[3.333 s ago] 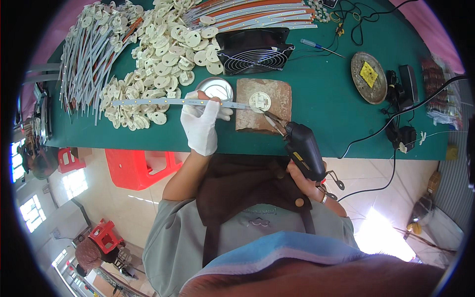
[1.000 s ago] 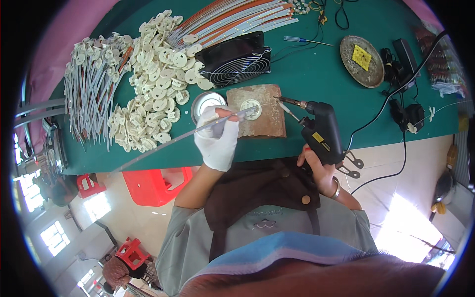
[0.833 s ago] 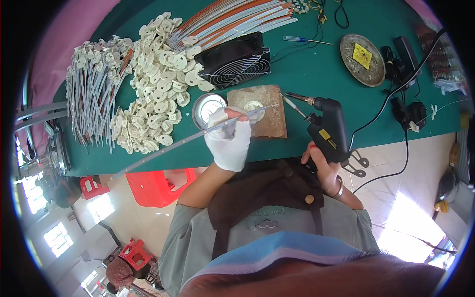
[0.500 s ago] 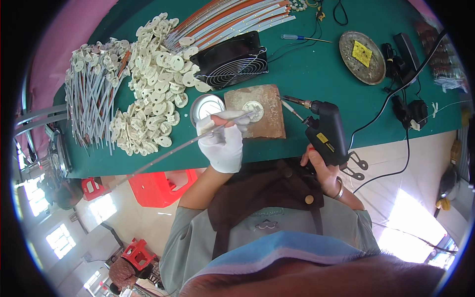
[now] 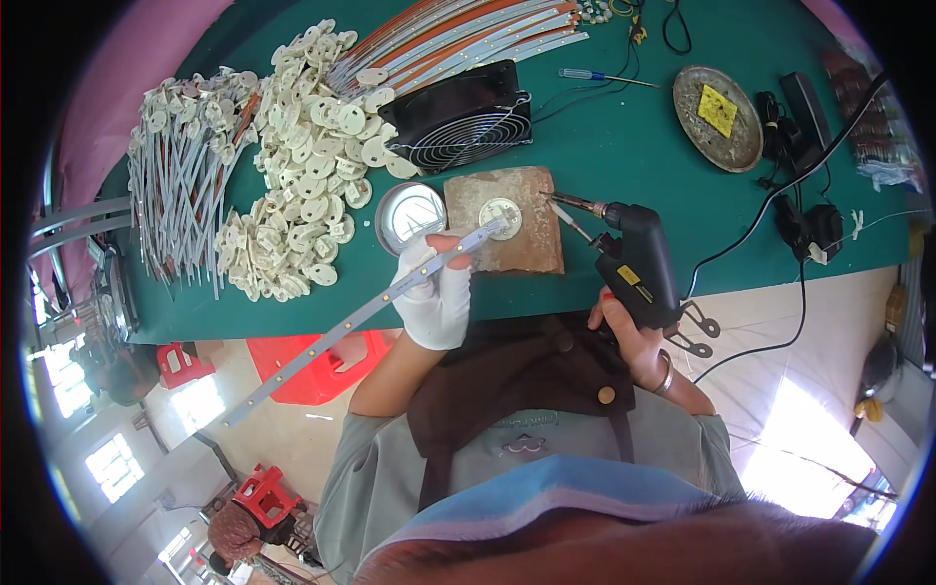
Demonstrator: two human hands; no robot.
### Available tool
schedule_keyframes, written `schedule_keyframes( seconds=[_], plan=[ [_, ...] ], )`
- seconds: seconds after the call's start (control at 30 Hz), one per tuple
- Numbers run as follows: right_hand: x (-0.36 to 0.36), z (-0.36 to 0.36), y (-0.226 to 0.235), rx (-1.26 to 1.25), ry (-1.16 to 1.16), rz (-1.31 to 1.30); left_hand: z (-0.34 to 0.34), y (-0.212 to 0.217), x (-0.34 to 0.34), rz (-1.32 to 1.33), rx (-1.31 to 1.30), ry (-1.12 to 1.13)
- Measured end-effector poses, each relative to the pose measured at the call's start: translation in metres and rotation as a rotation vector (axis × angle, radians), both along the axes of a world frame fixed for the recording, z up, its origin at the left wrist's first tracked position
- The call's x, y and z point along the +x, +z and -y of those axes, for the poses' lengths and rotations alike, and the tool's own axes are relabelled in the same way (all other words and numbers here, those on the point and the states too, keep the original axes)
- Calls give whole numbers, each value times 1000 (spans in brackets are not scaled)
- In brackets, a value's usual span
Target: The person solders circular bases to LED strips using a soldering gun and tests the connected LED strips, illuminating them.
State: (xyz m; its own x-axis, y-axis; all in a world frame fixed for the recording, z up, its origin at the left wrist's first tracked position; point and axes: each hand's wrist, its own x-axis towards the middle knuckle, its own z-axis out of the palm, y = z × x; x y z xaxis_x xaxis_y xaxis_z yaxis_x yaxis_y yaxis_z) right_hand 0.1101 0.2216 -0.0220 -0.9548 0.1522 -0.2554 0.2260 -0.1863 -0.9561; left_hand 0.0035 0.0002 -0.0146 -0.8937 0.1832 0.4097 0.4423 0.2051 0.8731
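Note:
My left hand point(image 5: 435, 310), in a white glove with bare fingertips, is closed around a slim grey LED strip point(image 5: 336, 336). The strip slants from the lower left up to a round white disc point(image 5: 500, 216), its dotted face turned up. That disc lies on a worn brown block point(image 5: 534, 234); whether strip and disc touch, I cannot make out. My bare right hand point(image 5: 629, 336) grips the handle of a black soldering gun point(image 5: 639, 268). The gun's tip points up and left, at the block's right edge, apart from the disc. Left of the block stands a round tin point(image 5: 383, 216) with white pieces inside.
A heap of white discs point(image 5: 302, 195) and a bundle of strips with discs point(image 5: 180, 195) cover the left side. Behind the block stands a black fan point(image 5: 463, 117). Farther right lie a screwdriver point(image 5: 609, 76), a round dish point(image 5: 687, 127) with a yellow sponge, and a black cable point(image 5: 751, 219).
The LED strip has rolled in my left hand from edge-on to dotted face up, and its free end has swung lower. My right hand and the soldering gun have barely moved.

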Motion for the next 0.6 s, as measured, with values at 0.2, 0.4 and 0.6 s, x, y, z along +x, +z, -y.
schedule_keyframes(
  seconds=[0.2, 0.4, 0.6],
  plan=[
    [-1, 1, -5, 6, -15, -24, -10, 20, -14, -172, -56, -100],
    [-2, 0, -6, 7, -1, -29, -4, 14, -15, -229, -136, -161],
    [-2, -1, -6, 15, 15, -9, -11, 14, -18, -294, -109, -157]
  ],
)
